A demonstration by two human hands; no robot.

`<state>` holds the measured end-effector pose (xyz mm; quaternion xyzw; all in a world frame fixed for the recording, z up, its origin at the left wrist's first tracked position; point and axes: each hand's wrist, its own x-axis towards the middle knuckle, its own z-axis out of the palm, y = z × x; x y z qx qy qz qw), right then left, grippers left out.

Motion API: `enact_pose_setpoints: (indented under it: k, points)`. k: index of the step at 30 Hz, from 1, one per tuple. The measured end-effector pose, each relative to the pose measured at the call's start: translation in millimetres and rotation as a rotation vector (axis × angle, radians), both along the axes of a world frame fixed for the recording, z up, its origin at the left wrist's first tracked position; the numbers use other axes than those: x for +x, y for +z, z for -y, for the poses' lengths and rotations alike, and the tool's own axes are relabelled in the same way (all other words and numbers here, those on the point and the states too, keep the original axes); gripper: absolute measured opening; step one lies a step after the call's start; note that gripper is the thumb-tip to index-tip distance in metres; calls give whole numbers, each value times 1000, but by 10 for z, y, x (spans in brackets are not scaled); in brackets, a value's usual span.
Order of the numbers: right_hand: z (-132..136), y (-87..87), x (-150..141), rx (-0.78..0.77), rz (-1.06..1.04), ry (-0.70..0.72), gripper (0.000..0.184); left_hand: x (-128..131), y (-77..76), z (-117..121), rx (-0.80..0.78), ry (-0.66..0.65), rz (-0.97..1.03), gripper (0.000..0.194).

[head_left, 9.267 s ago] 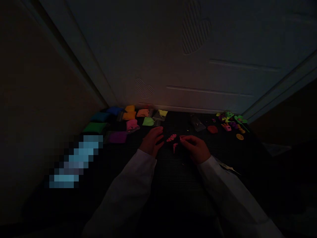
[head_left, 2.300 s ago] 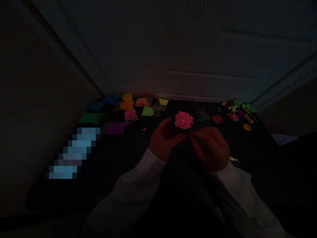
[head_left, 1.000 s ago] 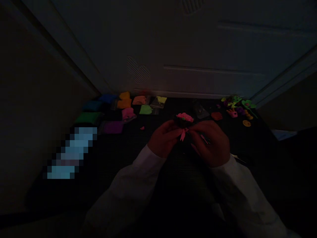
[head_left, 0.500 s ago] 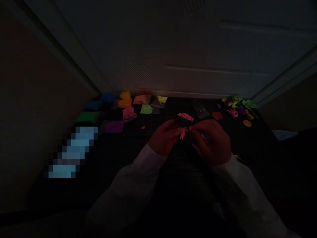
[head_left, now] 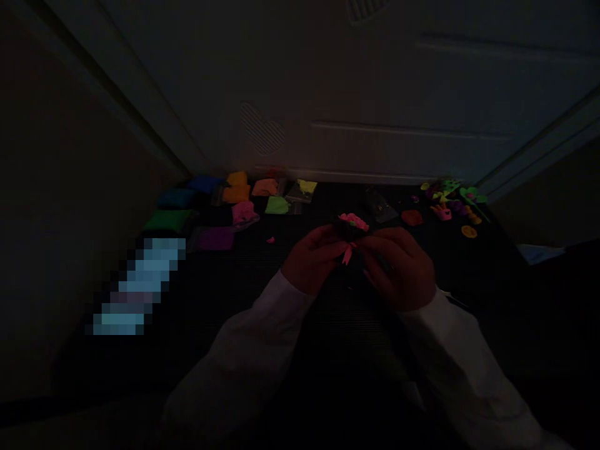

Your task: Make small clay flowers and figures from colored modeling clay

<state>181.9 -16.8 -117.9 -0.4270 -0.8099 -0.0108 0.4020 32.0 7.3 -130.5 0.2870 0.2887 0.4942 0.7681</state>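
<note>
Between my hands is a small clay bouquet (head_left: 354,221) with pink blossoms, a bit of green and a dark wrap. A pink clay bow (head_left: 347,253) hangs with its tails at the bottom of it. My left hand (head_left: 312,259) closes round the bouquet's left side, thumb near the bow. From the right, my right hand (head_left: 398,265) pinches at the bow's right side; its fingertips hide that part. The scene is very dark.
Bags of coloured clay, among them purple (head_left: 215,239), green (head_left: 169,220) and orange (head_left: 237,194), lie at the back left. Finished clay pieces (head_left: 450,203) cluster at the back right. A pink clay scrap (head_left: 270,240) and a red piece (head_left: 412,217) lie on the dark table.
My right fingertips have moved slightly left onto the bow, and the small pink bit that showed at them is now hidden. The bouquet has shifted slightly right.
</note>
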Motion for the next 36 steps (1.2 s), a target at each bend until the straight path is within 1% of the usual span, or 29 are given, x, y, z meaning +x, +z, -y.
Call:
enact_pose_setpoints:
  k: [10,19,26,31,36]
  points:
    - [-5,-10,4,16,12,-15,25,-5,-24,-11,8,-7,7,30]
    - [2,-15,-3,7,-3,-23,24,8,25,4,-9,2,4,31]
    - [9,-21,-26,3,14,-22,23,9,24,6,-54,-2,23,29]
    - [34,47,-35,63,-104,-21,25,0,66,29,-116,-44,90,24]
    - [60,103,-13,86,-215,-69,24,-10,110,56,-106,-50,134,19]
